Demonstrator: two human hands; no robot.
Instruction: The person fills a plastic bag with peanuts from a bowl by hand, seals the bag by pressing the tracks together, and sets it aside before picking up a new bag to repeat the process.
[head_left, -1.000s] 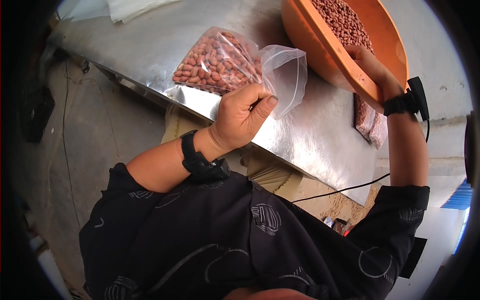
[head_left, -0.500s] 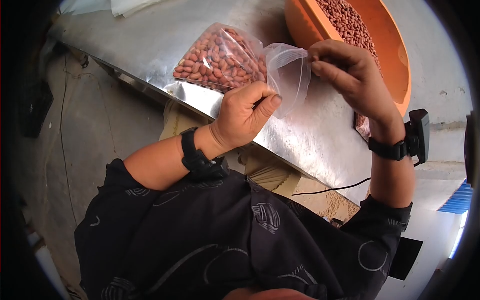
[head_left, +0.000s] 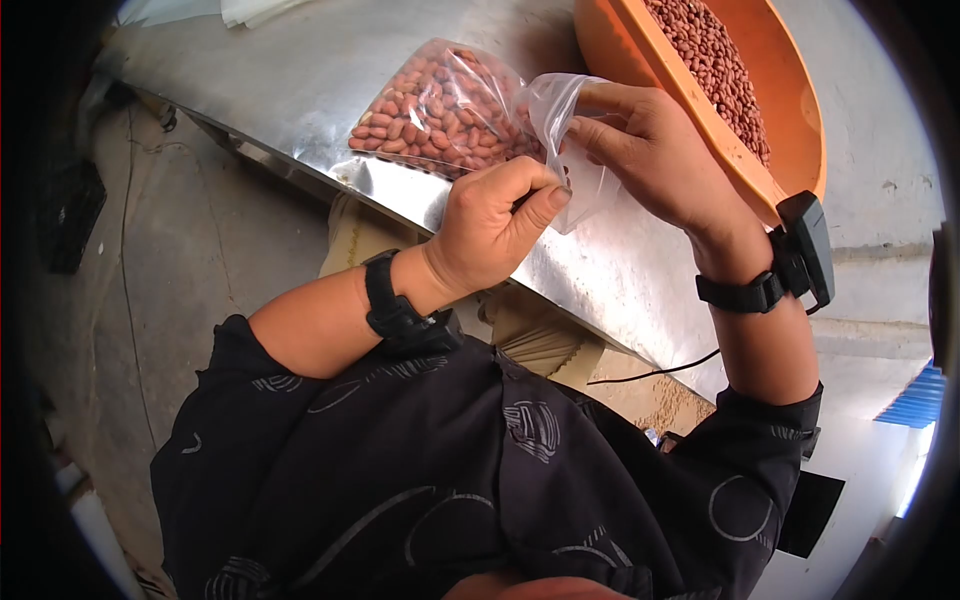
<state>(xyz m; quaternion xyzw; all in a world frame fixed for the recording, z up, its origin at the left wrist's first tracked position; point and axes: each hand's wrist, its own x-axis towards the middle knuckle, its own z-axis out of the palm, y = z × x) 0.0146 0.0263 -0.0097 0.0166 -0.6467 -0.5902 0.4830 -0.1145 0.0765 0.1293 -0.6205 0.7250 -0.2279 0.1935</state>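
Observation:
A clear plastic bag (head_left: 435, 110), its lower part full of reddish peanuts, lies on the metal table with its mouth toward the right. My left hand (head_left: 495, 220) is closed on the near edge of the bag's mouth, thumb against the bent forefinger. At the far side of the mouth, my right hand (head_left: 645, 145) has its fingers and thumb at the loose plastic, partly inside the opening. Whether the right fingertips pinch the film is partly hidden by the folds.
An orange basin (head_left: 790, 90) holding many loose peanuts (head_left: 710, 75) stands just beyond my right hand. The metal table (head_left: 610, 270) has a straight near edge. A black cable (head_left: 655, 374) hangs by it. White plastic sheeting (head_left: 250, 10) lies at the far left.
My right hand has moved left and closer to the bag's neck, with its fingers now at the mouth instead of the outer rim. The left hand has hardly moved.

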